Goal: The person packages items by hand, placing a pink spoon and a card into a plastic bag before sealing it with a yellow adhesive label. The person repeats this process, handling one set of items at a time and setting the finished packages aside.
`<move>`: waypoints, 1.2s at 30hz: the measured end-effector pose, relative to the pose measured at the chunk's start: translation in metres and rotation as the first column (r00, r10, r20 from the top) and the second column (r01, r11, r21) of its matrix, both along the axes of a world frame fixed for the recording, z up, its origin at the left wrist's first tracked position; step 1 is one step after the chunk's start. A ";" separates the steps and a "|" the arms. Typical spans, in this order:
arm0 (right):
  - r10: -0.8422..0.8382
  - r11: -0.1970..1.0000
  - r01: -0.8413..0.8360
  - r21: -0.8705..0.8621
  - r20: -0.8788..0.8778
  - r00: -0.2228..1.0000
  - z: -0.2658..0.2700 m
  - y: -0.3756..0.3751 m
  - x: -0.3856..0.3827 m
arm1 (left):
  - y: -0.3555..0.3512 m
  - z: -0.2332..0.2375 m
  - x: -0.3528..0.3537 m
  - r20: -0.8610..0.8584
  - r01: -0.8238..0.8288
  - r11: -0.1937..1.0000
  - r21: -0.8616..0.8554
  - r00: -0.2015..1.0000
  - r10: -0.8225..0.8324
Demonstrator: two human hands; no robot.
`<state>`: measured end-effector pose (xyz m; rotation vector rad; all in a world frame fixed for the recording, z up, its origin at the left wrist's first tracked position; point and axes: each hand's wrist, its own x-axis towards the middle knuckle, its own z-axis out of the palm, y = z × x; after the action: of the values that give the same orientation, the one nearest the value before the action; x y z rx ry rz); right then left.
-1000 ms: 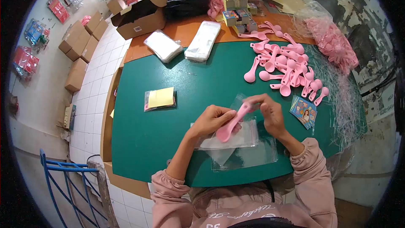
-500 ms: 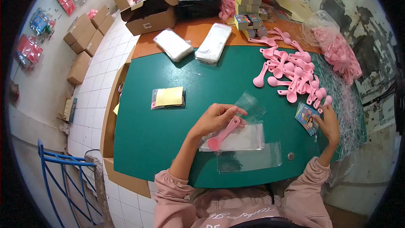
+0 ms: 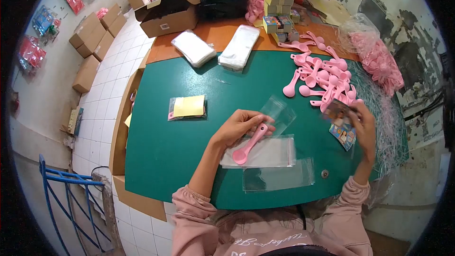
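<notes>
Spoon point(image 3: 249, 144): pink plastic, round bowl at its near-left end, long flat handle slanting far-right; near middle of the mat point(image 3: 166, 147).
Left hand point(image 3: 239, 128): closed on the spoon handle and a clear bag point(image 3: 279, 111).
Right hand point(image 3: 366, 130): pinches a printed card point(image 3: 338, 111) at the right.

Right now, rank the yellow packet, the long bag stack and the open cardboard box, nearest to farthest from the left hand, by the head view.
1. Yellow packet: just left of the left hand.
2. Long bag stack: farther back, centre.
3. Open cardboard box: far back, left.
</notes>
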<state>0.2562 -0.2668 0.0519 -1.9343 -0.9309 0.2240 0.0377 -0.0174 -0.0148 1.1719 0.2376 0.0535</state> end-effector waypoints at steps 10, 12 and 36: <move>0.345 0.925 -0.369 0.088 0.207 0.915 0.002 0.107 -0.049 | 0.010 0.000 -0.006 -0.001 -0.123 0.989 0.087 0.992 0.123; 0.373 0.919 -0.392 0.043 0.230 0.899 0.003 0.103 -0.052 | 0.010 0.001 -0.006 0.019 -0.094 0.993 0.069 0.996 0.093; 0.337 0.925 -0.376 0.052 -0.572 0.748 -0.055 0.104 -0.047 | 0.033 0.002 -0.023 -0.105 0.189 0.941 0.280 0.981 -0.165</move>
<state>0.2088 -0.1629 -0.0030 -1.5737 -0.8701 1.0226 0.0146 0.0156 -0.0125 1.4852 0.1979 -0.1218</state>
